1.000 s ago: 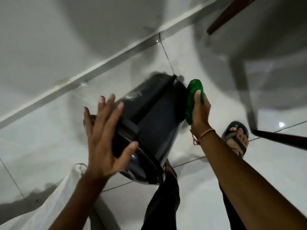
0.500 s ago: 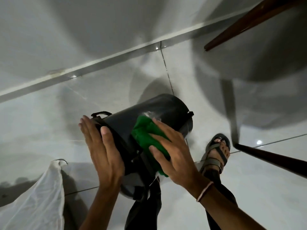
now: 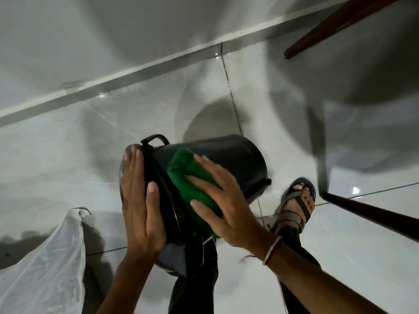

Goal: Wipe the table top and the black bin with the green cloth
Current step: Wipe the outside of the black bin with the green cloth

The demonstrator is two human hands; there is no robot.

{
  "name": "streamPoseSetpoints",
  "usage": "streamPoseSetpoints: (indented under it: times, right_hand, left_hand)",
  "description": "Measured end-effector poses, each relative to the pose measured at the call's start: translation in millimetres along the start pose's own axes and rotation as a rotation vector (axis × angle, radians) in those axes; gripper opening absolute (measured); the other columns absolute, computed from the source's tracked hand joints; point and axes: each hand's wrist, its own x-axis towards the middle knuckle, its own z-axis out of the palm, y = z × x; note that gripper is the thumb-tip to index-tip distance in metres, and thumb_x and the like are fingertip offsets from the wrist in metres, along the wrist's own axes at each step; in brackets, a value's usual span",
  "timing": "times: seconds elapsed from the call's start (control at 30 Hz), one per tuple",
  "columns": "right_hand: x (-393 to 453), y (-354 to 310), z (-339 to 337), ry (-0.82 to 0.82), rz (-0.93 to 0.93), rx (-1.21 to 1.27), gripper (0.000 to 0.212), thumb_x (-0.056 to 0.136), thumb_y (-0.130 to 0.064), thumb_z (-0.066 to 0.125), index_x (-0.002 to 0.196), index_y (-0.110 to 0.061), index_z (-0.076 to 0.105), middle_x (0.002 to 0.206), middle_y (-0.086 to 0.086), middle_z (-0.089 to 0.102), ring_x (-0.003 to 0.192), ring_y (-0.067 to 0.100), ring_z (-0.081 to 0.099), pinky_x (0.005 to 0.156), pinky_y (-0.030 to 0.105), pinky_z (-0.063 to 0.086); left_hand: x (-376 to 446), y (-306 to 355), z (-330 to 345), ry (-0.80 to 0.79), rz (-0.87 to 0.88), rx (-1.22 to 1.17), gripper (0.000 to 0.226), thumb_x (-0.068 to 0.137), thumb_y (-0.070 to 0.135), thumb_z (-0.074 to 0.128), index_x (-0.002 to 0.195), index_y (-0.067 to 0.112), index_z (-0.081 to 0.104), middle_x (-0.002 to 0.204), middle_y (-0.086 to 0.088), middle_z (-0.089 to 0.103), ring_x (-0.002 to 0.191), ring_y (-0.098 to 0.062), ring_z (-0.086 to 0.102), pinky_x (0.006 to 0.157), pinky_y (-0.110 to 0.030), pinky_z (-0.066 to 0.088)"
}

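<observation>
Green cloth [image 3: 192,189]: pressed flat on black bin [image 3: 238,159] wall.
Right hand [image 3: 222,200]: spread open on cloth.
Left hand [image 3: 140,200]: flat against lid, fingers together.
Risk: tilted bin slipping if palm pressure eases.

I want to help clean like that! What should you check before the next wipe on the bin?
1. Bin held steady: ok, the left hand lies flat against its lid end.
2. Cloth on the bin: ok, it lies on the side wall.
3. Right hand on the cloth: ok, fingers spread flat over it.
4. Bin tipped so the side can be reached: ok, it lies sideways.
5. Foot clear of the bin: ok, it is just beside the bin's bottom end.
6. Wiped part already clean: cannot tell, the plastic is too dark.
</observation>
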Motion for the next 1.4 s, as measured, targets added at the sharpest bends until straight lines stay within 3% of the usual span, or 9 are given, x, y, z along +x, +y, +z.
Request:
streamPoseSetpoints:
  times: [0.2,0.33,0.43,0.63,0.83,0.97,1.13,1.27,1.4]
  right_hand:
    - [56,99,-29,0.315,0.711,-0.079,0.039,0.100,-0.037,0.055,0.133,-0.017,0.062,0.137,0.007,0.065,0.124,0.031,0.062,0.102,0.033,0.046]
    - [46,23,-10,0.144,0.251,-0.030,0.042,0.097,-0.039,0.054,0.132,-0.019,0.064,0.144,0.006,0.061,0.132,0.015,0.053,0.112,0.015,0.029]
    - [-8,14,4,0.071,0.039,-0.047,0.046,0.098,-0.038,0.052,0.138,-0.015,0.057,0.152,0.012,0.051,0.143,0.018,0.043,0.123,0.033,0.028]
    - [42,121,-31,0.233,0.831,0.039,0.043,0.102,-0.039,0.056,0.139,-0.019,0.058,0.140,0.010,0.064,0.128,0.035,0.059,0.100,0.033,0.043]
    - [-31,-3,10,0.176,0.103,0.130,0.047,0.101,-0.041,0.048,0.145,-0.025,0.047,0.160,0.004,0.039,0.151,0.013,0.032,0.125,0.036,0.028]
    - [-43,80,-1,0.319,0.427,0.102,0.047,0.105,-0.038,0.043,0.151,-0.036,0.032,0.159,0.000,0.035,0.150,0.017,0.032,0.124,0.038,0.029]
    - [4,163,-37,0.501,0.939,0.436,0.036,0.103,-0.033,0.054,0.133,-0.015,0.061,0.123,0.009,0.068,0.113,0.027,0.062,0.095,0.033,0.048]
    - [24,124,-92,0.673,0.877,0.950,0.031,0.100,-0.031,0.058,0.121,-0.010,0.067,0.104,0.011,0.073,0.093,0.028,0.070,0.075,0.032,0.060]
    - [34,38,-163,0.677,0.682,1.572,0.036,0.093,-0.041,0.056,0.112,-0.016,0.074,0.103,0.010,0.078,0.094,0.029,0.074,0.090,0.042,0.059]
  left_hand:
    - [-14,-11,-7,-0.081,0.038,0.038,0.067,0.104,0.026,0.029,0.166,0.002,0.027,0.179,-0.009,0.024,0.170,-0.021,0.011,0.135,-0.063,0.016]
    - [-8,-8,-6,-0.119,0.141,0.035,0.065,0.103,0.022,0.032,0.162,-0.006,0.031,0.176,-0.014,0.028,0.169,-0.025,0.016,0.131,-0.071,0.018]
    - [-15,-4,-5,-0.204,0.236,0.066,0.065,0.101,0.019,0.036,0.161,-0.007,0.031,0.175,-0.015,0.027,0.169,-0.027,0.015,0.137,-0.061,0.012]
    - [-22,1,3,-0.264,0.331,0.113,0.065,0.111,0.039,0.032,0.162,-0.002,0.028,0.175,-0.014,0.027,0.169,-0.029,0.016,0.138,-0.050,0.009]
    - [-17,7,9,-0.205,0.247,0.082,0.065,0.101,0.022,0.036,0.161,-0.003,0.032,0.174,-0.016,0.030,0.169,-0.025,0.017,0.138,-0.053,0.011]
    - [-20,3,7,-0.160,0.236,0.089,0.061,0.103,0.020,0.034,0.163,0.009,0.034,0.174,-0.018,0.030,0.168,-0.029,0.018,0.131,-0.071,0.016]
    - [-14,33,22,-0.154,0.282,0.237,0.045,0.100,0.022,0.039,0.142,0.023,0.056,0.170,-0.023,0.035,0.163,-0.036,0.026,0.126,-0.076,0.021]
    - [12,57,30,-0.226,0.285,0.404,0.039,0.096,0.035,0.040,0.127,0.016,0.054,0.161,-0.019,0.051,0.158,-0.038,0.037,0.130,-0.070,0.019]
    - [57,84,45,-0.205,0.211,0.428,0.044,0.093,0.046,0.041,0.100,0.005,0.055,0.100,-0.013,0.055,0.101,-0.037,0.057,0.110,-0.061,0.045]
